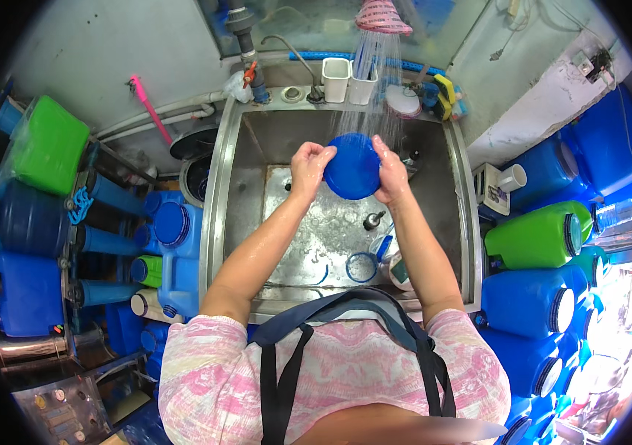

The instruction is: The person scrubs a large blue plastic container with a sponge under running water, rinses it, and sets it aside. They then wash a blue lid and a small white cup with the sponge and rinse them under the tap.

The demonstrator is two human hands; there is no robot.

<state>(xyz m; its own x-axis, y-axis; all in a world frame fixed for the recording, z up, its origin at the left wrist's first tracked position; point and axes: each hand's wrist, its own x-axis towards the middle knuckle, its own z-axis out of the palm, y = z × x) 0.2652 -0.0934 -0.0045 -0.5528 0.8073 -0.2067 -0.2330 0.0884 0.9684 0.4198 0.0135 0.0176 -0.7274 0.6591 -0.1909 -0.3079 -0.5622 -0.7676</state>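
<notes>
Between my two hands is a round blue plastic lid (352, 167), held above a stainless steel sink (220, 183). My left hand (309, 169) pinches its left edge, thumb near the top. On the opposite edge, my right hand (391, 173) grips it with the thumb pointing up. Water streams over the lid's upper part from a shower-type outlet wrapped in pink cloth (382, 18). A thin blue ring (361, 267) lies on the sink floor below, near a small black-topped fitting (373, 221). Beside my right forearm, a white container (400, 272) is partly hidden.
White plastic holders (336, 80), a bent metal spout (293, 47) and yellow sponges (445, 94) line the sink's back ledge. Blue and green jugs (532, 236) are stacked at the right. More blue containers (179, 250) stand close at the left, beside a pipe rack.
</notes>
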